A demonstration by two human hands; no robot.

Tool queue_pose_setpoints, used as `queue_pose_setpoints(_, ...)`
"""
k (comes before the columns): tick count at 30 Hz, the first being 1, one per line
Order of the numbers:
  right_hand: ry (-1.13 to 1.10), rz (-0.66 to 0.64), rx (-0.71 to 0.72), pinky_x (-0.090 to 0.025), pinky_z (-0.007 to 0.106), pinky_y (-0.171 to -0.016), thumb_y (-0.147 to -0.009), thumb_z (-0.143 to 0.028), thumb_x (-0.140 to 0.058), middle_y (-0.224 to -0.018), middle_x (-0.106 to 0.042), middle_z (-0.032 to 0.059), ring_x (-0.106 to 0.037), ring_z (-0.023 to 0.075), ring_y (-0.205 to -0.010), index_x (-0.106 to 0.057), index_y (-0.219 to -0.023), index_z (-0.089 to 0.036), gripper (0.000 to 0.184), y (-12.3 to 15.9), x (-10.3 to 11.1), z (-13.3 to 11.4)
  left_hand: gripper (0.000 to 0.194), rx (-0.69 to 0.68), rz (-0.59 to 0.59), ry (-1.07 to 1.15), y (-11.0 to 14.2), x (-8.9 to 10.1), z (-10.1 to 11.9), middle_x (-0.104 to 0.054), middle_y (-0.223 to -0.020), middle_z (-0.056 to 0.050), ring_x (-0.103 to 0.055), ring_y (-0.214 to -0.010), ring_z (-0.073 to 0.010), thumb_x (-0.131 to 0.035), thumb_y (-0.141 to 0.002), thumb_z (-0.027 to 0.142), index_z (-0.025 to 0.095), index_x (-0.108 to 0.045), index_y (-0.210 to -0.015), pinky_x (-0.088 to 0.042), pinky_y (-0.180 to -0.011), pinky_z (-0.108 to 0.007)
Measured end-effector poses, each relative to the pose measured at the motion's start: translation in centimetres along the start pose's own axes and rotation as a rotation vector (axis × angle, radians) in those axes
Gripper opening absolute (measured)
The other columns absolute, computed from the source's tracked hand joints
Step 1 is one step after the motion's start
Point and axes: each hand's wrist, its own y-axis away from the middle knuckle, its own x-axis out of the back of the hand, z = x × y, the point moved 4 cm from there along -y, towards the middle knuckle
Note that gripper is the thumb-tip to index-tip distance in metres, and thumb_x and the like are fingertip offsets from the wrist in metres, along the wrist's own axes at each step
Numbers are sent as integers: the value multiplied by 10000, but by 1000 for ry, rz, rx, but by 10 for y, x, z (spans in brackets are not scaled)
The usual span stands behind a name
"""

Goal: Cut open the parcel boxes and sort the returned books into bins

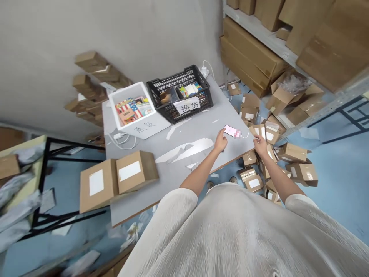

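Observation:
A pink phone [232,131] lies near the right edge of the grey table [184,134], with a white cable running off its right end. My left hand [220,141] rests on the table with its fingers curled, its fingertips touching the phone's left end. My right hand [260,144] hovers just past the table's right edge, fingers bent, near the cable and above the cardboard boxes on the floor. Whether it pinches the cable is too small to tell.
A black crate [181,93] with a paper label and a white foam box [131,106] of colourful items stand at the table's far side. Two labelled cardboard boxes [118,177] sit at its near left. Several small boxes [276,161] litter the blue floor; shelves [288,54] hold large cartons.

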Motion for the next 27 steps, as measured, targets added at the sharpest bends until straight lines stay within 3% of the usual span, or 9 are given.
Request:
queue_pose_setpoints(3, -11, -50, -26, -575, 563, -1084, -836, -465, -659, -1337, -758, 186, -726, 328, -1055, -777, -1227, -184, 496, -4, -36, -12, 725, 68, 60, 18, 16, 33, -23, -561, -1665, -109, -511, -1577, -248, -491, -906, 21, 233, -575, -1594, -421, -1335, -428)
queue_pose_setpoints(8, -14, -208, 27, -607, 520, -994, -843, -466, -661, -1136, -795, 128, -717, 308, -990, -787, -1206, -202, 467, 1, -108, -48, 646, 116, 206, 71, 47, 95, -63, -602, -1609, -116, -525, -1557, -274, -533, -920, 72, 243, -616, -1538, -421, -1327, -471)
queue_pose_setpoints(17, 52, -471, 91, -602, 423, -810, -822, -438, -658, -990, -808, 90, -676, 251, -797, -795, -1194, -200, 462, 48, -251, -125, 556, 131, 424, 90, 114, 215, -133, -622, -1583, -138, -552, -1526, -308, -576, -938, 114, 225, -658, -1477, -413, -1325, -503)
queue_pose_setpoints(23, 76, -620, 166, -603, 456, -949, -812, -374, -637, -1218, -813, 111, -716, 256, -940, -798, -1172, -208, 428, 96, -357, -174, 506, 176, 534, 63, 167, 302, -195, -654, -1520, -156, -568, -1503, -306, -581, -923, 90, 189, -696, -1406, -404, -1335, -496)
queue_pose_setpoints(27, 99, -713, 183, -606, 479, -997, -817, -364, -631, -1290, -804, 112, -732, 267, -998, -799, -1175, -220, 422, 131, -422, -195, 512, 234, 627, 61, 205, 346, -235, -684, -1461, -132, -584, -1476, -299, -590, -891, 63, 207, -709, -1367, -417, -1329, -490)
